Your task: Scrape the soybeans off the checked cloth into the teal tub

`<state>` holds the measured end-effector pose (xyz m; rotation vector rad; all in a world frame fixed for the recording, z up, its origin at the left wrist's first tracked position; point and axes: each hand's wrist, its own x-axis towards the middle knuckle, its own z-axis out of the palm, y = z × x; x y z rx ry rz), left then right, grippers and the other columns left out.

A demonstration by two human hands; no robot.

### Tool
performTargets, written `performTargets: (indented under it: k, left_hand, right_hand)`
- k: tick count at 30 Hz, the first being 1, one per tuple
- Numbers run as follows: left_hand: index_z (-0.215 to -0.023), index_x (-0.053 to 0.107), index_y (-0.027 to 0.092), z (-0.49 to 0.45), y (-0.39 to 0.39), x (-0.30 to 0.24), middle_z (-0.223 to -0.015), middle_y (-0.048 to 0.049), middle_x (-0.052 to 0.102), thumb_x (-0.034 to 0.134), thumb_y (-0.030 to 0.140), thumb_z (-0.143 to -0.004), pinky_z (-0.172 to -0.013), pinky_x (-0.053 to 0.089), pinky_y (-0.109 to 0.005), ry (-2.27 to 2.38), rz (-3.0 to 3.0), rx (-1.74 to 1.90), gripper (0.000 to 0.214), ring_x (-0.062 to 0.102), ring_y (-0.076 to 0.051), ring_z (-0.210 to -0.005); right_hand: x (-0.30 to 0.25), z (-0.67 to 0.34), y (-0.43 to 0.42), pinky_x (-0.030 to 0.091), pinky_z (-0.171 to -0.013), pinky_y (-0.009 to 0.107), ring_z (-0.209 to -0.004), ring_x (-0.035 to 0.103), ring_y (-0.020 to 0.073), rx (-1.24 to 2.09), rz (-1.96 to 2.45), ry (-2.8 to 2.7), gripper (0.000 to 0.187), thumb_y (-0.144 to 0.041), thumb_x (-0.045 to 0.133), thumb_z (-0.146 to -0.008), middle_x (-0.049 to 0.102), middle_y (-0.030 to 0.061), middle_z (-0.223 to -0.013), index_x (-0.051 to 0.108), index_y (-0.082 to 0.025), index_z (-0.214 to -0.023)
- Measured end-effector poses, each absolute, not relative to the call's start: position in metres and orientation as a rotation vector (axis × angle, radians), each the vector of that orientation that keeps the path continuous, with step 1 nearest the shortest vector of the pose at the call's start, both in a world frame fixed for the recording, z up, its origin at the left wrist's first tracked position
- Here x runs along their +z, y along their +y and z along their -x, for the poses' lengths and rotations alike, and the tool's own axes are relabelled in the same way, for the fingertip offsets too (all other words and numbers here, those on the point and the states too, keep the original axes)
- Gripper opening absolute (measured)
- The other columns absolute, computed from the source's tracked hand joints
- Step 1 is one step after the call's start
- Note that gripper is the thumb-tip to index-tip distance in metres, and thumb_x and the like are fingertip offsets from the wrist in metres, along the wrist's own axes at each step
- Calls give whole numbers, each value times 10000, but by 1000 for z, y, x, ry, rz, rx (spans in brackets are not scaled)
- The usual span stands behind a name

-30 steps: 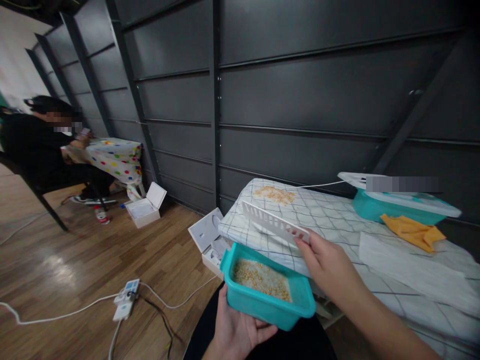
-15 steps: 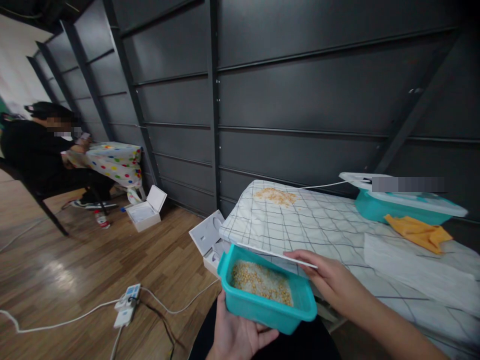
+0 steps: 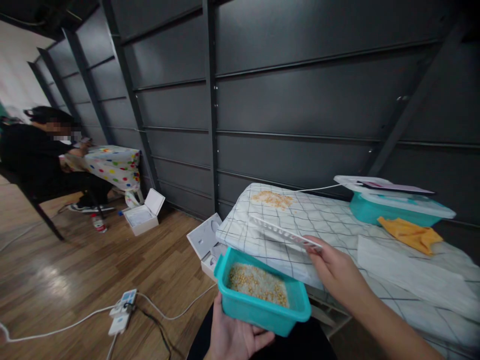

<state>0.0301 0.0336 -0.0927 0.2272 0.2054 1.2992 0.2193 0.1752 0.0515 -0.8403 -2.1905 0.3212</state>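
In my lap I see a teal plastic box (image 3: 258, 312) holding a mix of white grains and yellow beans (image 3: 258, 284). My left hand (image 3: 236, 335) supports it from below, thumb against its left side. My right hand (image 3: 333, 265) pinches one end of a thin white flat piece with a row of slots along it (image 3: 281, 232). It is raised above the box's far rim, in front of the table cloth, and looks blurred. A scattered pile of grains and beans (image 3: 272, 199) lies on the checked cloth (image 3: 311, 212) at the table's far left.
A lidded teal box (image 3: 369, 209) stands at the back right, with an orange cloth (image 3: 410, 234) and a white sheet (image 3: 405, 270) nearby. On the floor are open white boxes (image 3: 204, 237), a power strip (image 3: 123, 311) and cables. A seated person (image 3: 41, 155) is at the far left.
My right hand has lifted the white slotted piece up and away from the box's far rim, tilting it so its slots show. The box in my left hand has shifted slightly left.
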Motion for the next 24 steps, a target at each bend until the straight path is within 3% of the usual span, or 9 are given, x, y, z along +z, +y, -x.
performTargets:
  k: [13, 18, 21, 24]
  left_hand:
    - [-1361, 420, 172, -25, 40, -100, -1359, -153, 525, 347, 726, -752, -1018, 288, -476, 142, -407, 1203, 827, 515, -320, -1202]
    - [-1325, 448, 137, -25, 45, -105, -1324, -189, 543, 388, 772, -698, -1005, 282, -556, 184, -341, 1224, 894, 530, -366, -1159]
    - [-1276, 487, 168, -26, 43, -98, -1310, -160, 548, 434, 721, -741, -989, 313, -583, 197, -294, 1290, 770, 510, -347, -1173]
    - [-1254, 492, 195, -31, 38, -90, -1323, -113, 511, 498, 534, -838, -981, 380, -540, 191, -281, 1349, 537, 500, -275, -1173]
  right_hand:
    - [57, -228, 144, 545, -744, 311, -879, 684, 214, 469, 828, -2274, 286, -331, 409, -899, 728, 70, -970, 637, -208, -1022]
    - [82, -235, 171, 530, -732, 317, -872, 674, 220, 409, 876, -2229, 270, -337, 434, -882, 724, 54, -962, 637, -225, -1019]
    - [94, -231, 222, 499, -810, 379, -928, 649, 251, 370, 945, -2109, 284, -351, 455, -855, 709, 68, -1009, 636, -213, -1025]
    - [98, -218, 285, 483, -828, 409, -900, 641, 254, 416, 962, -1995, 279, -300, 452, -824, 706, 75, -970, 638, -193, -1002]
